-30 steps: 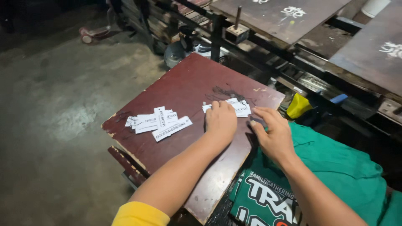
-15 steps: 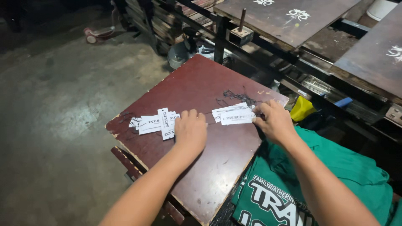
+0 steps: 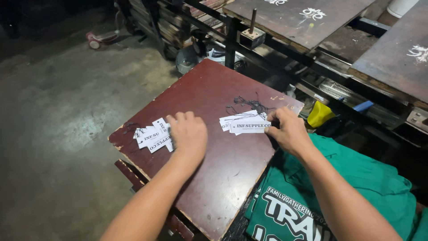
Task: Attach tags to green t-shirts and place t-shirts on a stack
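so this looks like the middle of a tag-sorting job on a dark red, scuffed wooden table (image 3: 209, 89). There are two lots of small white rectangular paper tags: a loose, fanned-out pile (image 3: 150, 137) near the left edge and a tidier stack (image 3: 244, 123) over to the right, with its thin black strings (image 3: 248, 105) trailing off on the far side

left hand (image 3: 188, 134) is palm down, forearm coming in from the near side, fingers held together and laid flat over the right edge of the loose pile. That grip isn't pinching anything, just resting on the tags

right hand (image 3: 290, 131) sits at the right end of the tidy stack, wrist low, fingers curled. The grip looks closed on the stack's end between thumb and fingertips, though the tips themselves are mostly hidden

my read: pulling one tag off that stack would need a light fingertip peel, so the strings don't drag the others along

a green printed cotton T-shirt (image 3: 356, 178) lies just beside the table's near right edge
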